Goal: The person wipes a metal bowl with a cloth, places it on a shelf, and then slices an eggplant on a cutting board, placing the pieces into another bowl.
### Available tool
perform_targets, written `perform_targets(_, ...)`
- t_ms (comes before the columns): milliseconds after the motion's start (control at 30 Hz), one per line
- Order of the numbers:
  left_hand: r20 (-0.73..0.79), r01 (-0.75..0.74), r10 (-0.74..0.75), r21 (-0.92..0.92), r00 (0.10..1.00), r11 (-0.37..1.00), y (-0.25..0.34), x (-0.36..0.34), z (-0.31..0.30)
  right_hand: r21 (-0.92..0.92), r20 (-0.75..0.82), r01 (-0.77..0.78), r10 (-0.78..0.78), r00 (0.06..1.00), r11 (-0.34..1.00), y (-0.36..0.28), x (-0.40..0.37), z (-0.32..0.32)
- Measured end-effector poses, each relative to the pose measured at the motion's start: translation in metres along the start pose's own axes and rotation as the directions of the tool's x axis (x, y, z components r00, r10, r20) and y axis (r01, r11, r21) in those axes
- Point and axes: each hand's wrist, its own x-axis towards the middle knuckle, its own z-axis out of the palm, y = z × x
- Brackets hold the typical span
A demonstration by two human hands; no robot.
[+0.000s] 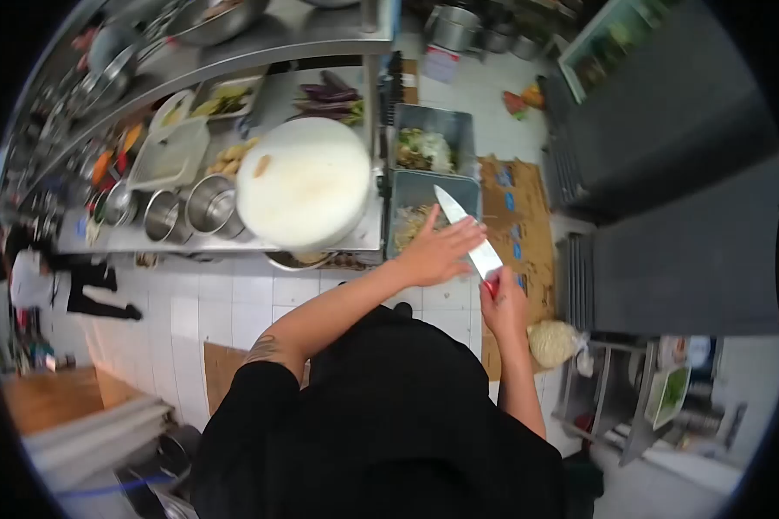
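My right hand [505, 304] is closed around the red handle of a large kitchen knife [486, 258], whose wide blade points up and to the left. Against the flat of that blade lies my left hand [442, 253], its fingers stretched out and apart. Both hands are held over the near end of a grey bin [437, 183] with scraps inside. To the left, on the steel counter, sits a thick round white cutting board [305, 186] with a small brownish piece on it.
A second bin [433, 111] with food waste stands beyond the first. Metal pots [215, 206], a plastic tub [171, 156] and eggplants [327, 93] share the counter. Flattened cardboard [528, 208] covers floor at right, near a filled bag [552, 343]. Another person [31, 275] is at far left.
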Motion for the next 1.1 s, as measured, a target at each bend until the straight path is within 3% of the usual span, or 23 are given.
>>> perform_targets(67,0.000,-0.002,0.002,0.054,1.000,0.999,-0.016,-0.027,-0.024,0.070,0.001,0.010,-0.010,1.000,0.997,-0.039,-0.011,0.013)
perform_targets(100,-0.174,-0.078,0.070,-0.040,0.982,0.996,0.021,0.068,0.014,-0.135,-0.049,0.035,-0.042,0.998,0.990,0.019,0.015,-0.061)
perform_targets(200,-0.100,-0.095,0.094,-0.003,0.991,0.995,-0.018,0.026,0.003,-0.038,-0.060,-0.074,0.071,0.996,0.997,-0.017,-0.006,-0.013)
perform_targets(267,-0.111,-0.085,0.083,-0.014,0.990,0.996,-0.036,0.029,0.003,-0.125,-0.110,-0.093,0.079,0.991,0.988,-0.026,-0.015,-0.010)
perform_targets(433,-0.133,0.073,-0.092,-0.139,0.987,0.988,-0.096,0.017,0.033,-0.188,-0.188,-0.302,0.267,0.945,0.935,-0.031,-0.068,-0.032)
perform_targets(500,-0.069,0.074,-0.089,-0.190,0.994,0.979,-0.112,0.000,0.034,-0.111,-0.205,-0.375,0.348,0.915,0.920,-0.056,-0.081,-0.055)
perform_targets(533,-0.206,0.024,-0.022,0.008,0.978,1.000,-0.113,-0.014,0.033,-0.107,-0.194,-0.396,0.371,0.908,0.912,-0.057,-0.086,-0.060)
perform_targets(567,-0.211,0.057,-0.054,0.008,0.976,0.998,-0.121,-0.031,0.018,-0.144,-0.235,-0.382,0.344,0.909,0.913,-0.063,-0.089,-0.060)
perform_targets(633,0.139,-0.015,0.103,-0.525,0.985,0.851,-0.132,-0.065,-0.023,-0.067,-0.181,-0.434,0.417,0.891,0.898,-0.071,-0.088,-0.053)
perform_targets(667,-0.119,-0.029,-0.041,-0.538,0.992,0.842,-0.133,-0.091,-0.029,-0.074,-0.160,-0.409,0.394,0.905,0.909,-0.075,-0.081,-0.042)
perform_targets(700,-0.126,-0.006,-0.073,-0.538,0.989,0.843,-0.147,-0.110,-0.042,0.019,-0.149,-0.371,0.370,0.917,0.928,-0.079,-0.076,-0.029)
perform_targets(733,-0.291,0.028,-0.169,-0.431,0.942,0.902,-0.166,-0.125,-0.060,0.116,-0.144,-0.333,0.348,0.926,0.936,-0.092,-0.067,-0.015)
perform_targets(767,-0.450,0.086,-0.235,-0.327,0.861,0.941,-0.182,-0.142,-0.077,0.249,-0.078,-0.323,0.352,0.933,0.913,-0.103,-0.060,-0.002)
perform_targets(833,-0.558,0.338,-0.472,-0.330,0.683,0.881,-0.217,-0.174,-0.119,0.278,0.004,-0.299,0.311,0.951,0.913,-0.121,-0.040,0.025)
perform_targets(900,-0.628,0.580,-0.536,-0.160,0.564,0.798,-0.245,-0.197,-0.147,0.314,0.075,-0.265,0.255,0.964,0.912,-0.138,-0.016,0.042)
perform_targets(933,-0.634,0.594,-0.547,-0.167,0.547,0.787,-0.256,-0.204,-0.146,0.297,0.112,-0.247,0.223,0.968,0.923,-0.149,-0.004,0.050)
perform_targets(1000,-0.497,0.659,-0.635,-0.156,0.591,0.736,-0.277,-0.218,-0.131,0.207,0.147,-0.178,0.149,0.978,0.962,-0.168,0.019,0.062)
perform_targets(1033,-0.500,0.667,-0.643,-0.162,0.580,0.727,-0.283,-0.222,-0.123,0.202,0.157,-0.170,0.140,0.978,0.964,-0.178,0.028,0.067)
perform_targets(1100,-0.425,0.600,-0.612,-0.182,0.666,0.779,-0.289,-0.223,-0.116,0.118,0.146,-0.130,0.112,0.983,0.984,-0.195,0.041,0.076)
